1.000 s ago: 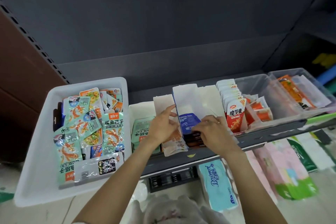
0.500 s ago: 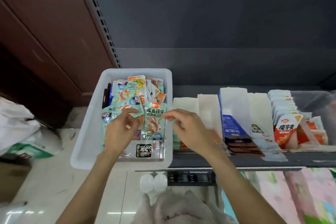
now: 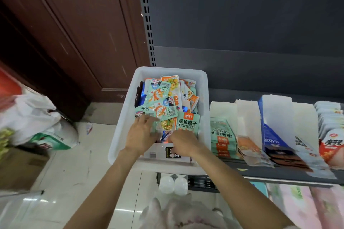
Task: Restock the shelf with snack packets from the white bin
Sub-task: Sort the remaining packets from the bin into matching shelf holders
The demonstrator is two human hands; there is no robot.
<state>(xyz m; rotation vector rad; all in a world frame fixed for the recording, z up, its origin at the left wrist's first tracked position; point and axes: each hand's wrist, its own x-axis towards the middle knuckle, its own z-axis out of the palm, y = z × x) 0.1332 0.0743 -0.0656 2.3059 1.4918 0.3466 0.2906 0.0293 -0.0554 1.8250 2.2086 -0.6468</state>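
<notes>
Left hand (image 3: 142, 134): palm down inside the white bin (image 3: 122, 126), fingers spread and pressed flat on a mint-green snack packet (image 3: 158, 112); no closed grasp visible. Right hand (image 3: 183, 142): also in the bin, just beside the left, fingers curled down among the packets near the front wall; whether they pinch anything cannot be told, as the fingertips are hidden.

Bin contents: loose heap of snack packets (image 3: 168, 98), mostly mint-green with orange print, some orange-white, one green packet with an orange label (image 3: 188, 123) lying right of the hands, one white packet with a black label (image 3: 172, 154) at the front, partly under the right wrist.

Bin position: at the left end of the dark shelf (image 3: 279, 173), touching a row of paper dividers.

Shelf, first slot right of bin: stack of matching green packets (image 3: 222, 136). Further right: a blue-and-white divider box (image 3: 273, 132), then red-and-white packets (image 3: 333, 145) standing in a row.
</notes>
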